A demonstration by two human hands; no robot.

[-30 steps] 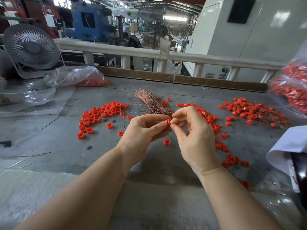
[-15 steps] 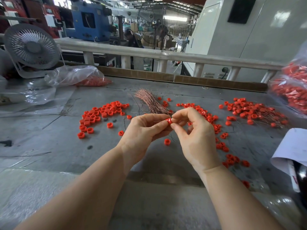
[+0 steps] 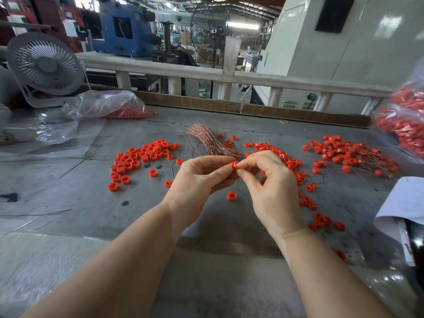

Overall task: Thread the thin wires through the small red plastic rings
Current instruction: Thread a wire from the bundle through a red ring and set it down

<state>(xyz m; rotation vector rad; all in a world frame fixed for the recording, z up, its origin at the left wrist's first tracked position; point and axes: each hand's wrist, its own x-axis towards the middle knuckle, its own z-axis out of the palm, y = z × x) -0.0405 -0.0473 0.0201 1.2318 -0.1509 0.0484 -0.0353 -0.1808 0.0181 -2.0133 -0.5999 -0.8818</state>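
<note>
One ring in hand: I see a small red plastic ring (image 3: 234, 166) pinched between both hands above the grey worktable (image 3: 96, 203), as it was a second ago.
Left hand (image 3: 202, 177): fingers curled, thumb and forefinger clamped on the ring's left side.
Right hand (image 3: 273, 189): thumb and forefinger nipped at the ring's right side; the ring has turned slightly (little else has shifted).
Thin wire: a dark strand (image 3: 238, 190) trails below the hands; I cannot tell whether it passes through the ring.
Meaning: I judge the threading unfinished.
Supplies: bundle of thin coppery wires (image 3: 207, 138) beyond the hands; loose red rings (image 3: 137, 157) at left, wired ones (image 3: 348, 154) at right.
</note>
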